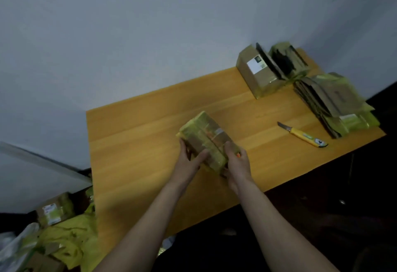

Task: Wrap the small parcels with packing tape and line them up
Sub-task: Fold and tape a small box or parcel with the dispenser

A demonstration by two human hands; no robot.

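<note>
Fingers (200, 155) around parcel (207, 140), labels unreadable

Two bare forearms enter from the near edge, with no sleeves, watch or bracelet showing on them. The left hand (189, 160) and right hand (237, 163) wear no gloves or rings. Something small and orange shows at the right hand's fingers

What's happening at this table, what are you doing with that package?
A person grips a small brown cardboard parcel wrapped in yellowish tape with both hands, left hand and right hand, on the orange wooden table. A yellow-handled utility knife lies to the right; more taped parcels stand at the far corner.
</note>
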